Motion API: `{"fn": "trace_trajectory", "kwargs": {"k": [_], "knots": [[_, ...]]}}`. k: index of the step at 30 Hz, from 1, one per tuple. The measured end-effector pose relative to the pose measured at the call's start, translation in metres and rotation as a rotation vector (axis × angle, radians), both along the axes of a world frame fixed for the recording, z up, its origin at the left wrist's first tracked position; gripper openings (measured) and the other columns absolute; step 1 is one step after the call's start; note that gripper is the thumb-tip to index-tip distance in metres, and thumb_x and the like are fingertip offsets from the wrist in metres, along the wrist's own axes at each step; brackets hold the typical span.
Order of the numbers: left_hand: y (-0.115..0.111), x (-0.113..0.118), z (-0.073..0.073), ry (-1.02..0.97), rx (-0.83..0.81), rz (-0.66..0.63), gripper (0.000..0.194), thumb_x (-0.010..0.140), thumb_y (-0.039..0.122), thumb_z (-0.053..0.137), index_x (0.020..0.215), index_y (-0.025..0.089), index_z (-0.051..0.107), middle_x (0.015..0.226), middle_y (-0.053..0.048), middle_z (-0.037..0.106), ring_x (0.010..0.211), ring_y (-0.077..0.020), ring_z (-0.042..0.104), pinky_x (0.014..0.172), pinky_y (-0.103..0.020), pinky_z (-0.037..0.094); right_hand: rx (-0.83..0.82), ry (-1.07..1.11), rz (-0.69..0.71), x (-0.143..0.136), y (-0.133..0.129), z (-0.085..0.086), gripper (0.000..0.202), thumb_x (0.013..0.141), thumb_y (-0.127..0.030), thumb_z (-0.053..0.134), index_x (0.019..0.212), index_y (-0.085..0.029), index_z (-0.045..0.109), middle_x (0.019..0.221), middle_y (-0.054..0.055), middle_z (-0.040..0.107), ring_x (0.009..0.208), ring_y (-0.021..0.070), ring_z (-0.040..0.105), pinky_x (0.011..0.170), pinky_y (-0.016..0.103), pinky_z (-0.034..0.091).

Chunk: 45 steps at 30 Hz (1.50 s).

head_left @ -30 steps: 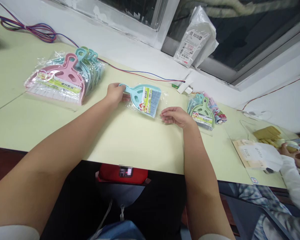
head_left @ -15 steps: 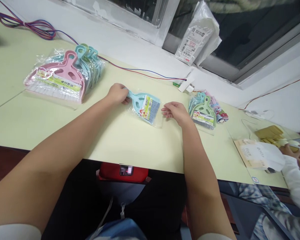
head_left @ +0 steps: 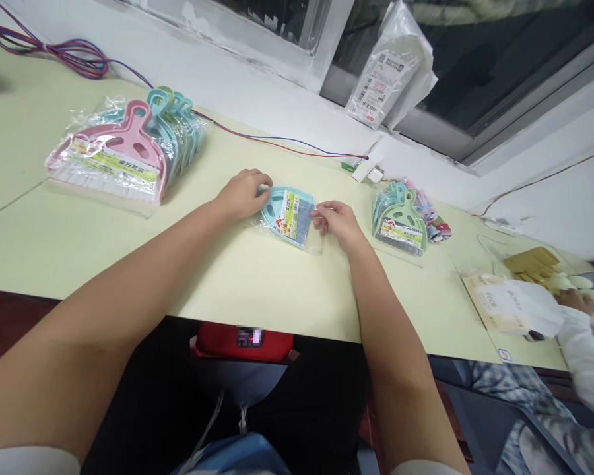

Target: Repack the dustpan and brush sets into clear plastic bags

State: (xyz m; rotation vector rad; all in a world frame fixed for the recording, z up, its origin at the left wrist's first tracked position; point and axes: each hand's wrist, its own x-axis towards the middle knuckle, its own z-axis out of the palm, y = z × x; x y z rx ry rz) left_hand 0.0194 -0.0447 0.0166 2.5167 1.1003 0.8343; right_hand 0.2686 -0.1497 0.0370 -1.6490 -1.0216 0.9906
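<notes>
A small light-blue dustpan and brush set, in a clear plastic bag with a printed label, lies on the table in front of me. Its grey bristles point right. My left hand is closed over its handle end, which the fingers hide. At the bristle end, my right hand has its thumb and fingers pinched at the bag's edge. Left of my hands stands a row of bagged dustpan sets, a pink one in front. To the right, a smaller group has a green dustpan set in front.
Coiled red and blue wires run along the wall to a white plug. A plastic packet leans on the window. At right, a co-worker's hand is near yellow items and a printed bag.
My left hand has shifted over the handle and now covers it. My right hand has moved left onto the bag's edge. The co-worker's hand has shifted too.
</notes>
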Motion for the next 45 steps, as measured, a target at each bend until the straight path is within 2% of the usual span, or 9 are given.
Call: {"fn": "trace_trajectory", "kwargs": {"k": [6, 13, 18, 25, 29, 31, 35, 39, 45], "knots": [[-0.001, 0.0, 0.002, 0.037, -0.016, 0.016, 0.039, 0.09, 0.036, 0.053, 0.122, 0.022, 0.071, 0.122, -0.011, 0.069, 0.116, -0.0306, 0.061, 0.106, -0.047, 0.046, 0.004, 0.032, -0.037, -0.002, 0.001, -0.001, 0.001, 0.091, -0.018, 0.063, 0.092, -0.018, 0.063, 0.095, 0.008, 0.075, 0.062, 0.0118, 0.065, 0.046, 0.02, 0.047], [-0.003, 0.001, 0.004, 0.033, -0.019, -0.014, 0.039, 0.09, 0.037, 0.053, 0.121, 0.023, 0.071, 0.121, -0.011, 0.07, 0.115, -0.0298, 0.061, 0.104, -0.045, 0.047, 0.037, 0.06, -0.064, -0.003, 0.003, 0.002, 0.014, 0.084, -0.024, 0.067, 0.098, -0.021, 0.064, 0.106, 0.005, 0.073, 0.064, 0.0103, 0.064, 0.044, 0.019, 0.044], [-0.005, 0.001, 0.006, 0.032, -0.04, -0.02, 0.04, 0.088, 0.037, 0.055, 0.121, 0.023, 0.071, 0.121, -0.01, 0.07, 0.115, -0.0299, 0.061, 0.104, -0.044, 0.046, 0.015, 0.106, -0.024, -0.005, 0.003, 0.002, 0.021, 0.082, -0.028, 0.069, 0.102, -0.022, 0.064, 0.107, 0.005, 0.074, 0.064, 0.0102, 0.062, 0.042, 0.018, 0.039], [-0.007, 0.003, 0.006, 0.04, -0.023, -0.061, 0.041, 0.088, 0.035, 0.053, 0.122, 0.022, 0.071, 0.119, -0.011, 0.069, 0.114, -0.0295, 0.061, 0.104, -0.044, 0.047, 0.02, 0.238, 0.039, -0.005, 0.0, 0.005, 0.023, 0.071, -0.018, 0.07, 0.092, -0.021, 0.062, 0.102, 0.004, 0.075, 0.059, 0.0072, 0.056, 0.039, 0.016, 0.029], [-0.009, 0.003, 0.008, 0.052, -0.023, -0.071, 0.041, 0.088, 0.035, 0.054, 0.123, 0.023, 0.071, 0.124, -0.01, 0.068, 0.119, -0.0304, 0.06, 0.106, -0.045, 0.046, 0.04, 0.155, 0.07, -0.007, -0.002, 0.001, 0.022, 0.072, -0.018, 0.07, 0.09, -0.021, 0.058, 0.108, 0.003, 0.075, 0.056, 0.0073, 0.059, 0.034, 0.016, 0.021], [-0.01, 0.003, 0.008, 0.052, -0.018, -0.076, 0.041, 0.087, 0.034, 0.055, 0.123, 0.023, 0.071, 0.125, -0.01, 0.068, 0.12, -0.0307, 0.06, 0.107, -0.046, 0.046, 0.07, 0.083, 0.051, -0.009, -0.001, -0.004, 0.027, 0.072, -0.018, 0.072, 0.092, -0.022, 0.056, 0.108, 0.002, 0.075, 0.051, 0.0067, 0.057, 0.034, 0.016, 0.024], [-0.011, 0.004, 0.008, 0.055, -0.017, -0.079, 0.041, 0.088, 0.035, 0.055, 0.123, 0.024, 0.072, 0.126, -0.01, 0.068, 0.12, -0.0309, 0.06, 0.107, -0.047, 0.046, 0.113, 0.002, -0.025, -0.013, 0.003, -0.013, 0.042, 0.071, -0.027, 0.084, 0.097, -0.024, 0.051, 0.097, 0.0, 0.076, 0.045, 0.005, 0.052, 0.038, 0.017, 0.036], [-0.011, 0.004, 0.008, 0.058, -0.024, -0.073, 0.041, 0.088, 0.036, 0.055, 0.123, 0.024, 0.072, 0.127, -0.01, 0.068, 0.12, -0.0309, 0.06, 0.107, -0.047, 0.046, 0.075, -0.047, -0.09, -0.015, 0.006, -0.014, 0.044, 0.073, -0.035, 0.086, 0.097, -0.024, 0.05, 0.081, -0.004, 0.071, 0.043, 0.0046, 0.049, 0.038, 0.015, 0.034], [-0.013, 0.005, 0.008, 0.052, -0.03, -0.059, 0.041, 0.087, 0.035, 0.055, 0.123, 0.025, 0.072, 0.127, -0.01, 0.068, 0.12, -0.0316, 0.06, 0.107, -0.047, 0.045, 0.005, -0.067, -0.094, -0.019, 0.01, -0.01, 0.038, 0.077, -0.031, 0.085, 0.096, -0.023, 0.053, 0.07, -0.005, 0.067, 0.044, 0.0056, 0.05, 0.039, 0.015, 0.034]]}}
